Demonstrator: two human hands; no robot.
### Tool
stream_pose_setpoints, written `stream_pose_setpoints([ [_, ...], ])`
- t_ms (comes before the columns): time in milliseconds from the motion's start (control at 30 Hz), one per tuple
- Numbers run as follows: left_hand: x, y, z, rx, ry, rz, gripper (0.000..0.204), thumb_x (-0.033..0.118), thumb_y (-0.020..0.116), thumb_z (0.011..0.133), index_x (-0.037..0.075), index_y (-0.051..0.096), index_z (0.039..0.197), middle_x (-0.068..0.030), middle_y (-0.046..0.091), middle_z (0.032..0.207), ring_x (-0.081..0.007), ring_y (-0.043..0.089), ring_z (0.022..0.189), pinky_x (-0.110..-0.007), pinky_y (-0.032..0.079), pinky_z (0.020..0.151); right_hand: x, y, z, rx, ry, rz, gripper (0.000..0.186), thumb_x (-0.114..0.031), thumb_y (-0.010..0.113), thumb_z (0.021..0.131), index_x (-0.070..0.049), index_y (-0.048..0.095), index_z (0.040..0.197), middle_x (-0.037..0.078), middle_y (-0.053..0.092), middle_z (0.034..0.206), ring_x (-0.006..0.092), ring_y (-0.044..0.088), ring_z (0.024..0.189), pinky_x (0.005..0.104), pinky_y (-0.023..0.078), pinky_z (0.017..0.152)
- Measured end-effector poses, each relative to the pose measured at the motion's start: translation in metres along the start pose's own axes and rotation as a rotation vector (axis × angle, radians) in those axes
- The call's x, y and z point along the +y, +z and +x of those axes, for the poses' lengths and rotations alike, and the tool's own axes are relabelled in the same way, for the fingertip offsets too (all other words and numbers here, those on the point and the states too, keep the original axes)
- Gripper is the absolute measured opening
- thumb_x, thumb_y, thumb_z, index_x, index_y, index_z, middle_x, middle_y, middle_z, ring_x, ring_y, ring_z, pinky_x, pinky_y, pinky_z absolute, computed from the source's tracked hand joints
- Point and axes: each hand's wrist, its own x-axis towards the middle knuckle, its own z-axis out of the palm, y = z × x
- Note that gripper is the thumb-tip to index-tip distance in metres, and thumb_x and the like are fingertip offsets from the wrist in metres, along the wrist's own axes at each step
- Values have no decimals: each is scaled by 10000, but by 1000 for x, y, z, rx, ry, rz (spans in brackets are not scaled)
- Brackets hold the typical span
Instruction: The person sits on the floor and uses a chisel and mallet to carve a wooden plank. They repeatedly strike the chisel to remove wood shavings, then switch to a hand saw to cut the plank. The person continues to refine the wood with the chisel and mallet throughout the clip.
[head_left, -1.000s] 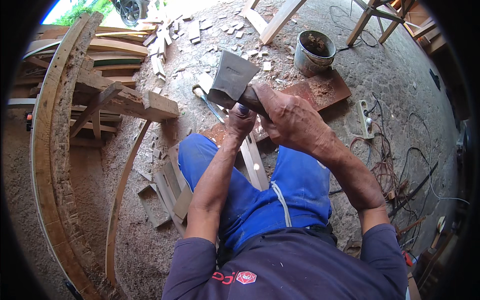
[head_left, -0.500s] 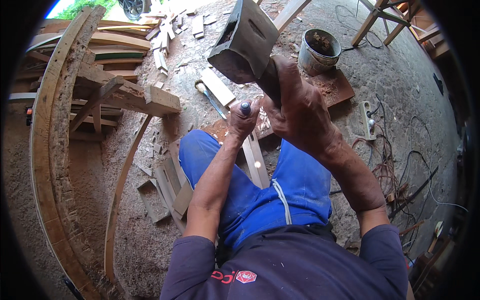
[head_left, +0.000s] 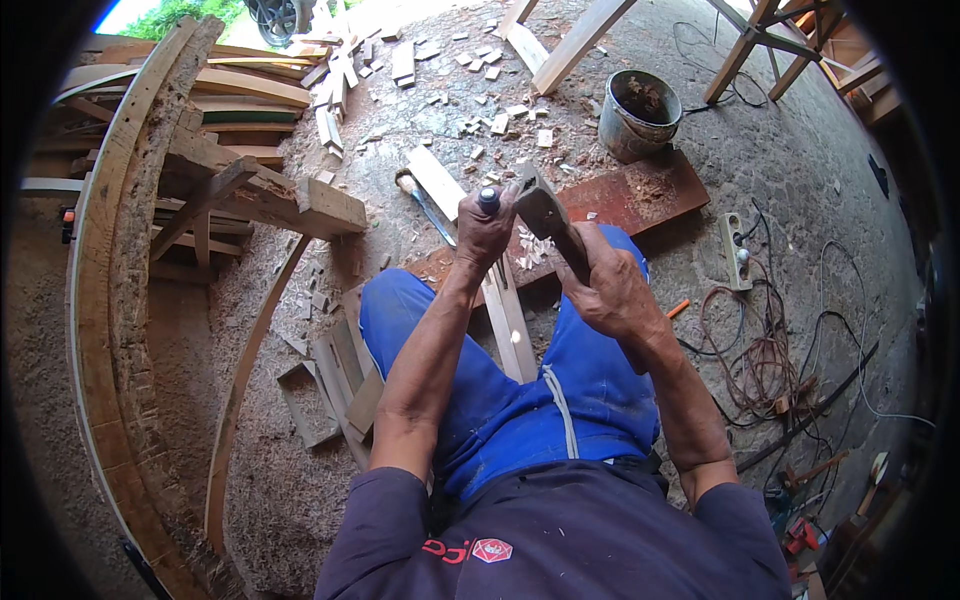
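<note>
My left hand (head_left: 484,228) is wrapped round an upright chisel (head_left: 488,200); the round end of its handle pokes out above the fist, and the blade is hidden below. My right hand (head_left: 608,285) grips the handle of a dark, worn mallet (head_left: 542,207). The mallet's blocky head is low, close beside the chisel's handle end; whether they touch I cannot tell. Under my hands a pale strip of wood (head_left: 508,325) runs back between my knees. Its far part rests over a reddish-brown board (head_left: 655,195) strewn with chips.
A second chisel (head_left: 425,207) lies beside a pale wood piece (head_left: 436,176). Behind the board stands a bucket (head_left: 640,115). To the right are a power strip (head_left: 737,250) and tangled cables (head_left: 755,350). A curved timber frame (head_left: 100,300) rises at left, with a beam end (head_left: 330,207) jutting inward.
The mallet has swung down from high above the floor to beside the chisel, my right hand lowering with it. My left hand stays on the chisel in nearly the same place.
</note>
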Motion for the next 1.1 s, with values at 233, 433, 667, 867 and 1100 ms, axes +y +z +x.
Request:
stream_pose_setpoints([
  [233, -12, 10, -5, -61, 106, 115, 357, 144, 701, 948, 28, 528, 658, -12, 465, 556, -84, 412, 544, -336, 375, 491, -12, -8, -12, 14, 27, 45, 407, -90, 676, 909, -24, 520, 1278, 255, 696, 896, 436, 723, 855, 481, 540, 710],
  [433, -9, 10, -10, -80, 94, 78, 298, 104, 686, 917, 28, 539, 669, -54, 474, 566, -112, 430, 532, -347, 391, 493, -8, -7, -14, -4, 56, 70, 399, -94, 694, 904, -29, 529, 1261, 208, 654, 843, 372, 679, 779, 434, 526, 717],
  [667, 8, 7, -16, -37, 339, 174, 91, 18, 648, 828, 34, 629, 740, -99, 621, 652, -219, 596, 564, -357, 486, 551, -45, -25, 5, 29, -212, 12, 361, -125, 696, 902, -2, 501, 1180, 259, 682, 888, 484, 694, 836, 513, 549, 677],
  [867, -25, 1, -26, -104, 461, 388, 231, 62, 712, 825, 81, 708, 1054, -123, 728, 1022, -356, 701, 958, -431, 559, 800, -2, 5, 26, -262, -154, -602, 302, -49, 612, 871, -17, 448, 1123, 241, 661, 862, 452, 693, 794, 533, 559, 664],
  [1100, -44, -25, -33, -252, 346, 539, 213, 168, 743, 928, 92, 636, 1096, -37, 648, 1004, -187, 605, 916, -357, 513, 835, -63, -14, 22, -39, -324, -361, 256, -79, 597, 927, -26, 458, 1135, 210, 674, 879, 457, 709, 813, 534, 581, 685],
])
